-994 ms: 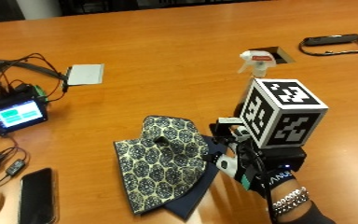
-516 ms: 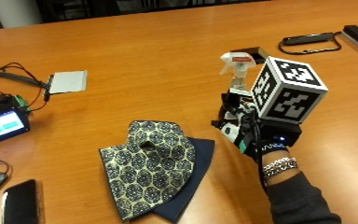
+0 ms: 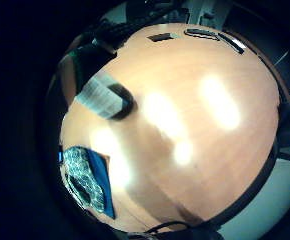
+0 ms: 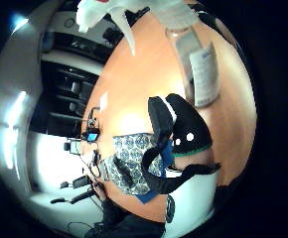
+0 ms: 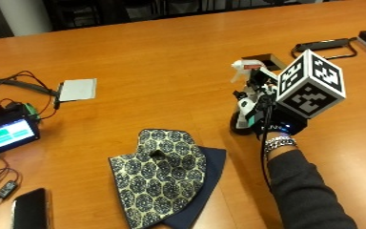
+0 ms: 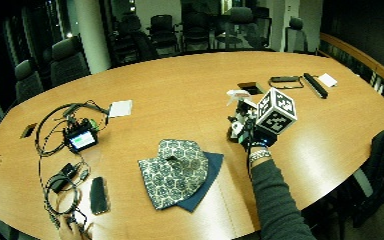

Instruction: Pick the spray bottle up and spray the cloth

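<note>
The spray bottle (image 5: 245,67) stands on the wooden table to the right of the cloth; its white trigger head shows above my gloved right hand (image 5: 265,119), which curls round its clear body. Up close, the bottle (image 4: 198,64) has a white label, and the black fingers (image 4: 179,129) are bent beside it. The label and dark base of the bottle (image 3: 97,97) also show in the little finger side view. The patterned cloth (image 5: 161,176) lies flat over a dark blue layer, left of the hand and apart from it. The wide view shows the hand (image 6: 248,130), bottle (image 6: 235,95) and cloth (image 6: 175,172).
A small device with a lit screen (image 5: 8,131) and cables sits at the left edge. A phone (image 5: 27,210) lies near the front left corner, and a white pad (image 5: 78,89) lies behind the cloth. A table recess (image 5: 262,61) and black items (image 5: 322,45) lie behind the bottle.
My hand has gone from the cloth's right edge to the spray bottle and closed round it. The outside camera has shifted too; the cloth lies as before.
</note>
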Motion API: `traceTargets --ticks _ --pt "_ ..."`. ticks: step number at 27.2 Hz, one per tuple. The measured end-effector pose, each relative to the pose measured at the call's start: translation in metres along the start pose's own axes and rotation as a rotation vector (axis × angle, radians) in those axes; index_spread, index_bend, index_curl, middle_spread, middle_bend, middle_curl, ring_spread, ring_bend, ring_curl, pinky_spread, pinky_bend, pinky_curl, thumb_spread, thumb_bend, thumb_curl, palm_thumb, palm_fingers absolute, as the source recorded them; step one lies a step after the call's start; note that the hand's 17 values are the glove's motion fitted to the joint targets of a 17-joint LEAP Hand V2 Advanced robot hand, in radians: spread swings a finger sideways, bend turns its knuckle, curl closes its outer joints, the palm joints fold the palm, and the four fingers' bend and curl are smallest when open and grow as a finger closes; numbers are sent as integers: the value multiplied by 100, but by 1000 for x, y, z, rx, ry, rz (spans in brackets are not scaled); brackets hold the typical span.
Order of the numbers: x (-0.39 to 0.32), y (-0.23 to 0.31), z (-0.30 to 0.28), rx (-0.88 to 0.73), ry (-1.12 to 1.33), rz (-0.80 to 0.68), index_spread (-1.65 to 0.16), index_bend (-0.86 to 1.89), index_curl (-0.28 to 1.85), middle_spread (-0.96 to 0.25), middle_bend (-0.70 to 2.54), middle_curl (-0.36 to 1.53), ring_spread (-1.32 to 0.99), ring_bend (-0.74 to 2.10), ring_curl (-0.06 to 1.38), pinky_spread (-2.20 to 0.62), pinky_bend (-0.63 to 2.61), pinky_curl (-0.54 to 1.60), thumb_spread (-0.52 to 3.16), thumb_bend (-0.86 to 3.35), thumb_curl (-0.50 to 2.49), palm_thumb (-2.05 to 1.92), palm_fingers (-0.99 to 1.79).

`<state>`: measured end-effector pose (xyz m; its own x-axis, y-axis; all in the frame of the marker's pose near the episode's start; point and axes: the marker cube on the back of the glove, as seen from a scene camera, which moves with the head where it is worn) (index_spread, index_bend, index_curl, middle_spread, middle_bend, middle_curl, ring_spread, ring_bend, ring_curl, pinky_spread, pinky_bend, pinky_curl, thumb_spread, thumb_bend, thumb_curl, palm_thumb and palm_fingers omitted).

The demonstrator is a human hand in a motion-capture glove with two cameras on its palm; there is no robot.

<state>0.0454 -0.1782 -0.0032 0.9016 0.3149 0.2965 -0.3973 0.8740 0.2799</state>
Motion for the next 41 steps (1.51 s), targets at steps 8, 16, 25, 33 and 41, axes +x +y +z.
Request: traceTargets --ticks 8,16,25,33,41 --pt "18 -18 10 68 -291 79 -26 11 30 -1 20 29 0 38 32 23 33 35 125 1 28 71 57" --pt "31 -27 15 108 -519 140 -29 2 22 -8 40 37 -5 51 36 16 30 34 125 3 32 80 82" --pt "25 -41 23 236 -647 37 -30 21 29 -15 35 40 -13 54 41 -3 31 36 112 3 39 91 108" --pt "19 -40 20 464 -572 -116 -28 14 31 -20 40 45 -19 62 45 -24 50 43 96 -2 46 93 133" --pt "17 -42 32 432 -569 -154 -27 14 33 -22 45 49 -22 69 48 -32 61 45 99 -2 50 90 134"
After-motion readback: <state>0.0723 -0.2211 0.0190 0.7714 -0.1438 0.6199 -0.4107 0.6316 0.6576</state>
